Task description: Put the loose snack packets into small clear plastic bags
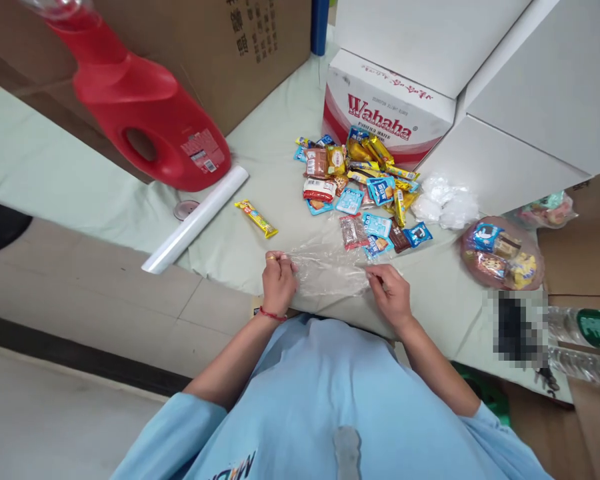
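Bright, even light is filling the scene, with only soft shadows falling on the tablecloth (440,300). Highlights are glinting along the white roll (195,221) and the clear bag (330,277). Wide-lens distortion is stretching the red bottle (130,87), while coarse pixelation is obscuring a patch (517,327) at right.

The cloth-covered table (275,167) carries wrapped snacks (350,200) (one yellow packet (257,219) apart) — plus a white roll (196,221) and Wahaha box (387,110).
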`<state>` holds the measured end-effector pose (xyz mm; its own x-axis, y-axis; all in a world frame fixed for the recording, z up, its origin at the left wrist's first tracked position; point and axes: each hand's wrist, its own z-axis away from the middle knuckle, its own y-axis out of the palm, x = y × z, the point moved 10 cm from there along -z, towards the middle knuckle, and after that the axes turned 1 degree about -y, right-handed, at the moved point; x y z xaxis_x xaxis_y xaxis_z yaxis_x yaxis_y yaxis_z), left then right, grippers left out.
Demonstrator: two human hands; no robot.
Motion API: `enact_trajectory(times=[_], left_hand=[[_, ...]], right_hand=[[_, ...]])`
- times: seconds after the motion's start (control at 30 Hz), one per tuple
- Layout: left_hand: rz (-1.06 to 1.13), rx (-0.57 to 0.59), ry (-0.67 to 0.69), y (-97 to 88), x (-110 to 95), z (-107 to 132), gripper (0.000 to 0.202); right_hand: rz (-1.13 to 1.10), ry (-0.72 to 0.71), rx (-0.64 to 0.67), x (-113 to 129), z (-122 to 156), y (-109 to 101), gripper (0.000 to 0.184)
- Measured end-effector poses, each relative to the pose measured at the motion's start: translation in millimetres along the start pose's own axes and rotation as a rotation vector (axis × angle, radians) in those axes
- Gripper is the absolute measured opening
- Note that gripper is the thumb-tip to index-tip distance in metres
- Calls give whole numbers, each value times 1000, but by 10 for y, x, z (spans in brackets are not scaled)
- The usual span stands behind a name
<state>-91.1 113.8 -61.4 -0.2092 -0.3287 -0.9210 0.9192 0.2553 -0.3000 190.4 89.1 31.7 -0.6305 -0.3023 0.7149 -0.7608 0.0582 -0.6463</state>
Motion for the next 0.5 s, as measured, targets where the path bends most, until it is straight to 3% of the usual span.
enact_trajectory(times=[0.07, 0.17, 0.23, 0.3, 0.4, 0.47, 0.5], left_hand=[[-2, -5, -24, -15, 41, -27, 18], [-105, 7, 0, -36, 11, -4, 20], [-224, 16, 76, -57, -82, 70, 20], [-359, -29, 210, -121, -237, 188, 29], [-564, -186, 454, -257, -512, 407, 49], [-662, -214, 575, -263, -631, 484, 46], [-696, -174, 628, -216, -670, 484, 41]], right_hand=[[-38, -26, 93, 27, 155, -76, 22], [-106, -64, 426, 77, 460, 48, 23], [-123, 3, 569, -8, 651, 100, 23], [-110, 196, 522, -262, 741, 34, 25], [-116, 598, 273, -783, 868, -159, 42], [-139, 741, 127, -992, 921, -220, 48], [-145, 763, 77, -1044, 910, -222, 49]])
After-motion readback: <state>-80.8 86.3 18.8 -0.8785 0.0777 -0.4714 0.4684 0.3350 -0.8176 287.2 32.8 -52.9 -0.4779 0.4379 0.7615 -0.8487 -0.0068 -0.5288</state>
